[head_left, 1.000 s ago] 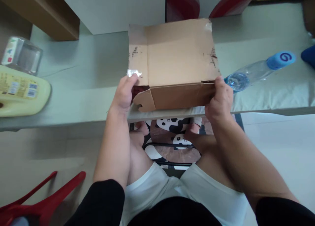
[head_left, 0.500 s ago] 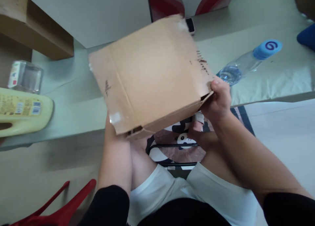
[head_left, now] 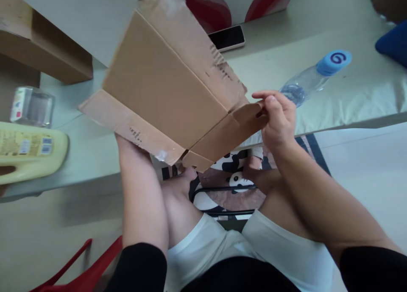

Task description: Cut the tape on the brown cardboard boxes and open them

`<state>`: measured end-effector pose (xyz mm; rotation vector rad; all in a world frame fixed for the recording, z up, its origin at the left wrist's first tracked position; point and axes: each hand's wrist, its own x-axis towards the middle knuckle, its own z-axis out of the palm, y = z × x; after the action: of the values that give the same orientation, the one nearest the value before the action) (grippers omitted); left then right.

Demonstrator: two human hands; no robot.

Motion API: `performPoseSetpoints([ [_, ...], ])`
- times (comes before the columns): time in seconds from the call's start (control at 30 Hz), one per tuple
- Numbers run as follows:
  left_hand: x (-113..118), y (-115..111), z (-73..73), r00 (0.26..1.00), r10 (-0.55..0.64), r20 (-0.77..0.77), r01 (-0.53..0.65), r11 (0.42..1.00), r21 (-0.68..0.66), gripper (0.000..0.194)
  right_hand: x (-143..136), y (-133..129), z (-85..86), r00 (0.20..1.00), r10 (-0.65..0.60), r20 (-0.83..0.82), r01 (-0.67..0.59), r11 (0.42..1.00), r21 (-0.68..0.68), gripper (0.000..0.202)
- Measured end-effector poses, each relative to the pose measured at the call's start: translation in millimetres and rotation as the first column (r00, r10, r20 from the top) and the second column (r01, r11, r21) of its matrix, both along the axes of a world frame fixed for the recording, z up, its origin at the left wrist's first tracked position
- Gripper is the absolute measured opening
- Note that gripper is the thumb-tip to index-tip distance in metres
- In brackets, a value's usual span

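Observation:
A brown cardboard box (head_left: 165,76), unfolded with several flaps spread outward, is held up tilted above my knees. My right hand (head_left: 280,118) pinches the corner of its near flap between thumb and fingers, the index finger stretched along the top. My left forearm reaches under the box's left side; the left hand itself is hidden behind the cardboard. Dark print and torn, taped edges show on the side flaps. Just beyond my right hand a clear water bottle (head_left: 294,93) with a blue cap lies on the pale covered surface.
A phone (head_left: 229,37) lies behind the box, near a red-and-white carton (head_left: 238,6). On the left are a yellow jug (head_left: 34,152), a clear plastic container (head_left: 33,107) and a brown carton (head_left: 60,57). A red plastic stool or chair (head_left: 95,262) stands on the floor.
The box has turned and tipped, its far side swinging up and left, and the near flap has folded outward. My right hand now grips that flap. More of the phone shows.

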<state>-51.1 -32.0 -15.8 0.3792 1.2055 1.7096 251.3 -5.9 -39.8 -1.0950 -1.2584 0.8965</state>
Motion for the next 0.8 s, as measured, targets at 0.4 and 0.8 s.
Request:
performPoseSetpoints([
  [0.4,3.2,4.7,18.7,0.999,0.033,-0.026,-0.03,0.995,0.099,0.065,-0.5,8.4,0.1,0.992,0.112,-0.061,-0.125,0.95,-0.286,0.026],
  [0.8,-2.5,13.1,10.0,0.998,0.059,0.02,-0.062,0.982,0.179,0.024,-7.6,11.0,5.0,0.944,-0.076,-0.321,-0.014,0.962,-0.272,0.035],
])
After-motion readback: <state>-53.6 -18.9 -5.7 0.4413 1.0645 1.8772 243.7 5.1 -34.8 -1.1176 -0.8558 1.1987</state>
